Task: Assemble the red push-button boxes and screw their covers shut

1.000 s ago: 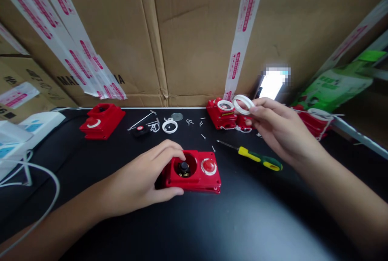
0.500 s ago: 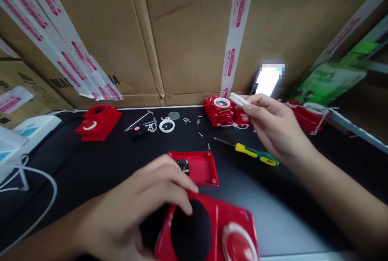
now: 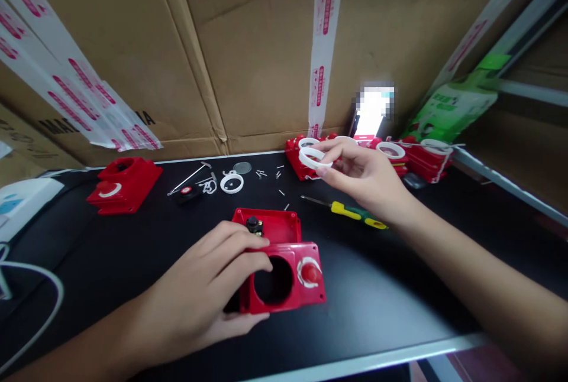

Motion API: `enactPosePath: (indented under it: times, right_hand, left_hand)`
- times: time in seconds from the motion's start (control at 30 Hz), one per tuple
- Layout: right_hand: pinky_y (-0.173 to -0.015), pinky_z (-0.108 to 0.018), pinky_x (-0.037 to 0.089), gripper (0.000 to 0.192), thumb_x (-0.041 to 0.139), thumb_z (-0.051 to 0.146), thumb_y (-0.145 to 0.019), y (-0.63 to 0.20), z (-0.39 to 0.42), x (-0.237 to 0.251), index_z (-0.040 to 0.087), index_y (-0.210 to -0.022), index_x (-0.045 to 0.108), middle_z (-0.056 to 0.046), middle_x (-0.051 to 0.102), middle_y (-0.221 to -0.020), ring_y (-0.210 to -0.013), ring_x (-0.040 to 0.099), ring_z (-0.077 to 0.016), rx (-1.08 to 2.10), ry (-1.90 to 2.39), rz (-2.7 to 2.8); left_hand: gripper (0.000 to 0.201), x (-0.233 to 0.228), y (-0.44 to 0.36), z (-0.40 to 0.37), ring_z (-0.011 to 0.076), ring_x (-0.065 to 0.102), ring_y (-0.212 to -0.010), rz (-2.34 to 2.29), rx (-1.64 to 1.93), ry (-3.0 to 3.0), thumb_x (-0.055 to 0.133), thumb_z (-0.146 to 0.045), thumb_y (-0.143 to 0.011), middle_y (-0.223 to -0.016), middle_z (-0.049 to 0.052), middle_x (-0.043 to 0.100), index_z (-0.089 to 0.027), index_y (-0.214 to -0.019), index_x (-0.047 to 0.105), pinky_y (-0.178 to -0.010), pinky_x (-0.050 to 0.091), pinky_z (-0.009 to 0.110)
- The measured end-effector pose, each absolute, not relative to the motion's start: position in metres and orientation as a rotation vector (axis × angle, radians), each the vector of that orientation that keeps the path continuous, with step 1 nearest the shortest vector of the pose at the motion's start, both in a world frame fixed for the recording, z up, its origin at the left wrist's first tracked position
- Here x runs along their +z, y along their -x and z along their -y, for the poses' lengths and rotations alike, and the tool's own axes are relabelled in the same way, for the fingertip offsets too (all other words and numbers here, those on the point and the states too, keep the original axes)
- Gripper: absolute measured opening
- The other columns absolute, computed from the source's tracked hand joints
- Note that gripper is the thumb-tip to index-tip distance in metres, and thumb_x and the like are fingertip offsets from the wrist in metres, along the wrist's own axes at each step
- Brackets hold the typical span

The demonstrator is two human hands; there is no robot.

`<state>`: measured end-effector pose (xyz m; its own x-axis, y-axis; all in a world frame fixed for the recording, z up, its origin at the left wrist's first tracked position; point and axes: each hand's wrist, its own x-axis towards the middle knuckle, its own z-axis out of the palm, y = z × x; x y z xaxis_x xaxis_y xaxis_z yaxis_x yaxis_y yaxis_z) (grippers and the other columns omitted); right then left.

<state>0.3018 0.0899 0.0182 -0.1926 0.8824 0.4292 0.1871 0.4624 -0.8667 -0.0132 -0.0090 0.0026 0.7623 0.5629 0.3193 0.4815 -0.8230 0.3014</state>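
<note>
We grip the red cover [image 3: 286,278], round-holed with a red button, in our left hand [image 3: 208,287] over the table's [image 3: 377,311] front; our right hand [image 3: 359,175] pinches a white ring [image 3: 313,158]. Our palm hides the cover's left edge.

My left hand [image 3: 208,287] lies low and near, fingers curled in a grip. My right hand [image 3: 361,178] is raised farther off, fingertips pinched.

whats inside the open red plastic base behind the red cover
A small black knobbed part sits in the open red plastic base near its left end. The red cover in the left hand hides its front edge.
</note>
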Motion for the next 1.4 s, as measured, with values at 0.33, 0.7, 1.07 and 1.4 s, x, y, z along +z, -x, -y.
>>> enactPosePath:
  times: [0.33,0.7,1.07,1.4]
  right_hand:
    - [-0.101,-0.041,0.061,0.017,0.097,0.030,-0.088,-0.306,-0.067,0.042,0.022,-0.090,0.083,-0.009,0.078,-0.122,-0.113,0.076,-0.0247,0.977,0.568,2.126]
    - [-0.086,-0.028,0.057,0.022,0.097,0.030,-0.089,-0.292,-0.043,0.030,0.016,-0.091,0.080,-0.006,0.071,-0.109,-0.097,0.072,-0.0166,0.953,0.386,2.455]
    - [-0.083,-0.029,0.059,0.025,0.091,0.038,-0.094,-0.277,-0.033,0.019,0.018,-0.099,0.076,-0.008,0.070,-0.127,-0.097,0.073,-0.0178,0.975,0.522,2.578]
    - [-0.090,-0.031,0.064,0.012,0.080,0.028,-0.101,-0.284,-0.033,0.025,0.019,-0.109,0.079,-0.009,0.070,-0.131,-0.098,0.077,-0.0180,1.033,0.574,2.629]
  left_hand:
    - [0.082,0.004,0.020,0.010,0.0330,0.056,-0.128,-0.802,0.515,-2.683,0.103,-0.041,-0.080,-0.140,0.008,0.071,-0.028,-0.141,0.049,-0.106,0.051,0.047]
    - [0.087,0.001,0.003,0.011,0.0364,0.074,-0.110,-0.923,0.384,-2.842,0.100,-0.056,-0.080,-0.128,0.012,0.077,-0.016,-0.139,0.052,-0.099,0.054,0.052]
    - [0.064,0.010,0.009,0.017,0.0304,0.080,-0.107,-1.051,0.388,-2.604,0.100,-0.043,-0.083,-0.118,0.006,0.080,-0.021,-0.129,0.061,-0.087,0.065,0.040]
    - [0.044,0.002,0.015,0.008,0.0107,0.066,-0.074,-1.005,0.466,-2.250,0.097,-0.031,-0.087,-0.104,-0.006,0.072,-0.031,-0.122,0.070,-0.062,0.054,0.020]
